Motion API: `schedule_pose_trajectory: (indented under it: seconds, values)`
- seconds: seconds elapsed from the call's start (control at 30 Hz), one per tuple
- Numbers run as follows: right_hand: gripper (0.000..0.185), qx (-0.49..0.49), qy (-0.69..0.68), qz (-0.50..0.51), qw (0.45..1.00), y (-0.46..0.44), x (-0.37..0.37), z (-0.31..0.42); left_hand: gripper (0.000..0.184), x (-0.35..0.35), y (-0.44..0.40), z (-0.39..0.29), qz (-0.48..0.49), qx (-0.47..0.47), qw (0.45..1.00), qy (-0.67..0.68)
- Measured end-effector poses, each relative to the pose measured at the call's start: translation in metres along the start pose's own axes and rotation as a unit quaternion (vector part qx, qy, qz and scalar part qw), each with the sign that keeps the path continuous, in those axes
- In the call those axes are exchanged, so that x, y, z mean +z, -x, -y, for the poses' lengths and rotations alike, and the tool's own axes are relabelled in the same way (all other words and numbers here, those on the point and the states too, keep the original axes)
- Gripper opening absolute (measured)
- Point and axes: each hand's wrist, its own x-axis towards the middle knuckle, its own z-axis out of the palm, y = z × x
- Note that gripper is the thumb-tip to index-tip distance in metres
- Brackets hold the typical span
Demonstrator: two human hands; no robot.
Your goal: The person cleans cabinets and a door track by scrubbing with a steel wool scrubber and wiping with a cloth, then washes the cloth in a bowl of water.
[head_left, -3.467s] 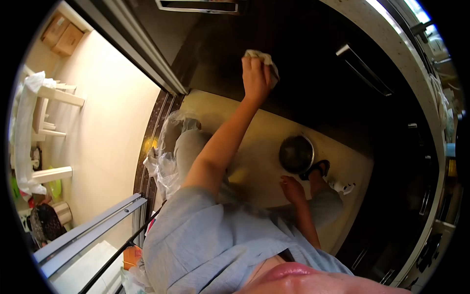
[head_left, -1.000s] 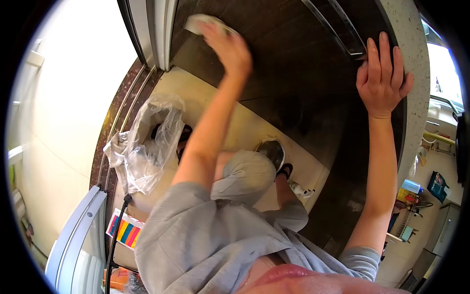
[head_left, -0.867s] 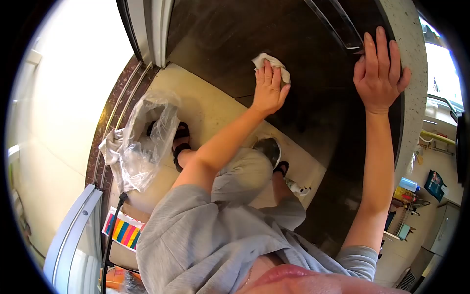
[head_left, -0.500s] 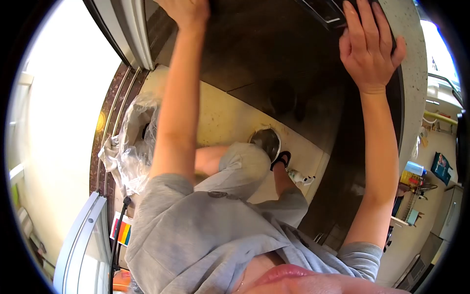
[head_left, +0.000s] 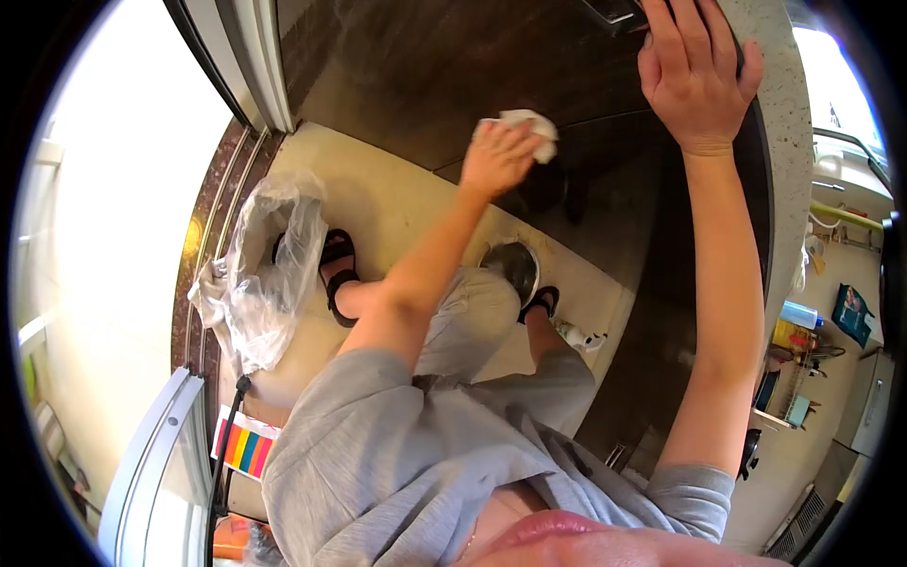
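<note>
My left hand presses a crumpled white cloth against the dark, glossy cabinet front, low down near a panel seam. The fingers are closed over the cloth, and motion blurs it slightly. My right hand lies with fingers stretched along the upper edge of the cabinet front, beside the speckled countertop. It appears to hold nothing, though its fingertips are partly cut off at the top of the view. A recessed handle is just left of those fingertips.
A metal bowl stands on the pale floor near my feet, with a white bottle close by. To the left, a clear plastic bag lies by the sliding-door track. A dish rack is at far right.
My left hand has come down and right from the upper left of the cabinet, and the white cloth now shows in it. My right hand stays on the edge; the view has shifted slightly.
</note>
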Motion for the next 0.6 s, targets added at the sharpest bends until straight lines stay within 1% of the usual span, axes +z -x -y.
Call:
schedule_pose_trajectory:
  seconds: [0.03, 0.07, 0.1, 0.13, 0.17, 0.2, 0.23, 0.27, 0.3, 0.37, 0.4, 0.43, 0.47, 0.5, 0.53, 0.57, 0.6]
  values:
    - [0.029, -0.043, 0.065, 0.072, 0.994, -0.007, -0.009, 0.001, 0.032, -0.010, 0.006, 0.018, 0.032, -0.012, 0.999, -0.013]
    - [0.029, -0.094, 0.121, 0.138, 0.978, -0.014, -0.019, 0.002, 0.032, -0.020, 0.002, 0.036, 0.022, -0.027, 0.999, -0.039]
    - [0.029, -0.207, 0.259, 0.266, 0.905, -0.034, -0.046, -0.001, 0.032, -0.029, -0.006, 0.055, 0.013, -0.044, 0.997, -0.064]
    - [0.029, -0.308, 0.383, 0.380, 0.784, -0.044, -0.062, -0.004, 0.047, -0.029, -0.017, 0.085, -0.113, -0.061, 0.991, -0.039]
    - [0.029, -0.302, 0.372, 0.359, 0.801, -0.042, -0.060, -0.005, 0.060, -0.046, -0.043, 0.105, -0.185, -0.096, 0.976, -0.057]
    - [0.029, -0.296, 0.361, 0.339, 0.817, -0.038, -0.057, -0.006, 0.065, -0.080, -0.077, 0.111, -0.215, -0.144, 0.964, -0.058]
    - [0.029, -0.288, 0.351, 0.318, 0.832, -0.035, -0.054, -0.008, 0.061, -0.100, -0.101, 0.126, -0.254, -0.170, 0.950, -0.065]
    - [0.029, -0.308, 0.340, 0.298, 0.837, -0.035, -0.053, -0.013, 0.054, -0.115, -0.119, 0.125, -0.273, -0.209, 0.939, -0.025]
    - [0.029, -0.328, 0.329, 0.279, 0.841, -0.034, -0.052, -0.020, 0.055, -0.113, -0.120, 0.120, -0.279, -0.188, 0.941, -0.029]
    - [0.028, -0.252, 0.248, 0.164, 0.921, -0.023, -0.034, -0.022, 0.055, -0.102, -0.126, 0.100, -0.288, -0.144, 0.946, -0.035]
    - [0.028, -0.152, 0.168, 0.062, 0.972, -0.009, -0.006, -0.009, 0.059, -0.077, -0.116, 0.071, -0.265, -0.213, 0.940, 0.006]
    - [0.029, -0.140, 0.172, 0.072, 0.972, -0.008, -0.007, -0.005, 0.065, -0.058, -0.101, 0.039, -0.211, -0.213, 0.954, 0.001]
    - [0.029, -0.128, 0.177, 0.082, 0.972, -0.008, -0.008, -0.001, 0.066, -0.036, -0.077, 0.012, -0.163, -0.192, 0.968, -0.007]
    - [0.029, -0.202, 0.268, 0.203, 0.920, -0.024, -0.039, -0.004, 0.066, -0.013, -0.053, -0.021, -0.120, -0.275, 0.951, 0.080]
    - [0.029, -0.274, 0.349, 0.315, 0.839, -0.034, -0.055, -0.006, 0.065, -0.003, -0.037, -0.055, -0.115, -0.354, 0.890, 0.265]
    - [0.030, -0.272, 0.349, 0.319, 0.838, -0.035, -0.056, -0.005, 0.066, 0.015, -0.010, -0.075, -0.036, -0.324, 0.933, 0.151]
    - [0.030, -0.273, 0.348, 0.324, 0.836, -0.035, -0.057, -0.005, 0.065, 0.027, 0.012, -0.095, -0.020, -0.314, 0.933, 0.178]
